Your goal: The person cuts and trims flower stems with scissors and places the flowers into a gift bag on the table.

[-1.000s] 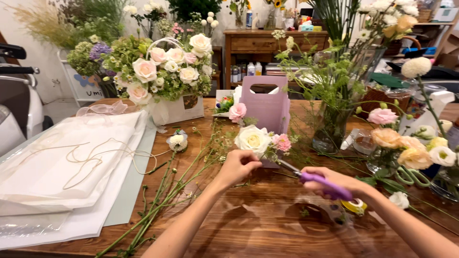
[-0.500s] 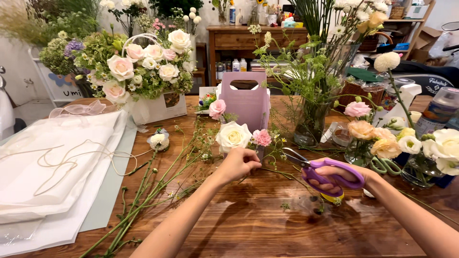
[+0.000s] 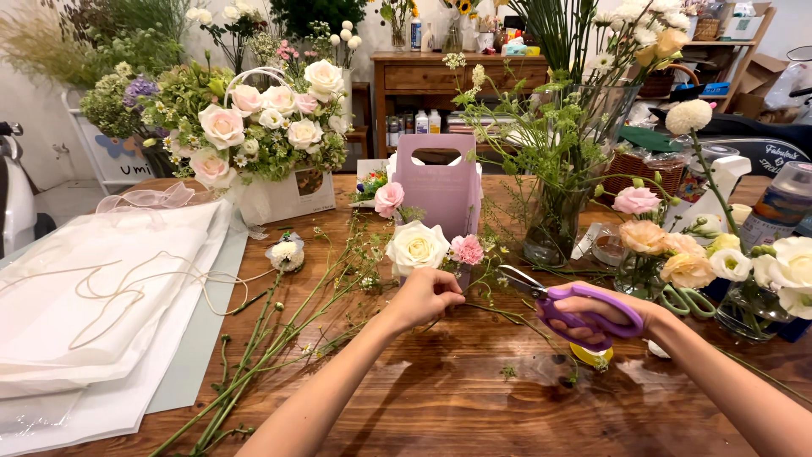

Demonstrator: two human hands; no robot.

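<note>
Her left hand (image 3: 427, 296) pinches the stems under a white rose (image 3: 416, 246); right hand (image 3: 605, 315) grips purple scissors (image 3: 565, 303), blades parted beside those fingers.

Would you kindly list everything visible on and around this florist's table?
small bunch: one, white rose and pink carnation, table centre
scissors: one, purple handles, right of bunch
carrier box: one, lilac, behind bunch
flower basket: one, pink and cream roses, back left
glass vase: one, clear, greenery
wrapping sheets: several, white, left
loose stems: many, green, tabletop
left hand: grips the bunch
right hand: holds the scissors
</note>
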